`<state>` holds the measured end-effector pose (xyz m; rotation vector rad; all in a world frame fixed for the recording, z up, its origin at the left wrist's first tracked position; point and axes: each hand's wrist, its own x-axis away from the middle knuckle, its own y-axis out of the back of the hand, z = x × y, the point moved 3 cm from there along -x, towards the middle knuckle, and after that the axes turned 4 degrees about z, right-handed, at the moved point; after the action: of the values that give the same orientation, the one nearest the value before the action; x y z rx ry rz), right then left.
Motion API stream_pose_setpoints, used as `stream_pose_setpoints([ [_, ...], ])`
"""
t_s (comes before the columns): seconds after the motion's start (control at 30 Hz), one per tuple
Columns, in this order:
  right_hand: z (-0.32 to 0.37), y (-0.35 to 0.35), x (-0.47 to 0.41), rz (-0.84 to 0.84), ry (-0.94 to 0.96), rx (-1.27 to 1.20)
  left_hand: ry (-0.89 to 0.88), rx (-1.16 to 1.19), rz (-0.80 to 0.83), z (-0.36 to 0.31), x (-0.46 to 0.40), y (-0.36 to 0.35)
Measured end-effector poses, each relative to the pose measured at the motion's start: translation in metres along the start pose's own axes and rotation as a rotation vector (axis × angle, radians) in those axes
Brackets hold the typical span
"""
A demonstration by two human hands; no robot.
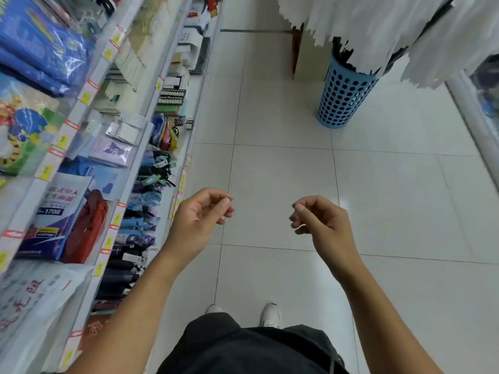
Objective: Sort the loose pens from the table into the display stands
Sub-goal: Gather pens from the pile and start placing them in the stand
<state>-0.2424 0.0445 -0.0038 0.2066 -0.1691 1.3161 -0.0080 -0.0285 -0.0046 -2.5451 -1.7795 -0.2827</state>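
Hands are both raised over the floor (283,184) in a shop aisle, and neither carries anything. The left hand (201,214) has its fingers loosely curled, the grip closed on nothing; the right hand (316,218) shows the same loose, empty curl. Both hang well apart from the shelves (113,136), which run along the left of the aisle.

Step in hand, as judged: transit or search, before any pen is picked up. No pens, no bench and no display stands appear in this view, so the task's things lie somewhere outside it. The next move calls for finding the bench that carries the loose pens, then bringing one hand down to pinch a single pen.

Hidden or unclear:
- The shelves hold packaged goods and folded umbrellas; small stock on them is too blurred to name, and no pens can be confirmed there.
- A blue basket (344,95) stands across the aisle from the shelves; white hanging sheets (378,25) cover its mouth, so its contents cannot be told.
- The print on the price labels is unreadable.
- The person's shoes (271,315) are partly cut off by dark clothing.
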Motion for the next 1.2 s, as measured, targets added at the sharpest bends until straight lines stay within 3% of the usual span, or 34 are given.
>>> stream_pose_setpoints([
  [0.23, 0.012, -0.020, -0.100, 0.103, -0.010, 0.032, 0.031, 0.025, -0.074, -0.003, -0.079, 0.029],
  [0.47, 0.050, -0.088, -0.263, 0.213, 0.035, 0.129, 0.041, 0.026, -0.097, 0.007, -0.213, 0.106],
  [0.67, 0.096, -0.101, -0.390, 0.112, -0.009, 0.119, 0.044, 0.020, 0.016, -0.029, -0.376, 0.154],
  [0.9, 0.121, -0.057, -0.540, -0.085, -0.035, 0.068, 0.009, -0.020, 0.187, -0.070, -0.585, 0.123],
  [1.07, 0.146, -0.037, -0.680, -0.055, -0.041, 0.043, 0.030, -0.059, 0.190, -0.086, -0.714, 0.114],
  [1.2, 0.190, -0.043, -0.800, 0.024, -0.008, 0.042, 0.033, -0.055, 0.046, -0.111, -0.798, 0.147],
])
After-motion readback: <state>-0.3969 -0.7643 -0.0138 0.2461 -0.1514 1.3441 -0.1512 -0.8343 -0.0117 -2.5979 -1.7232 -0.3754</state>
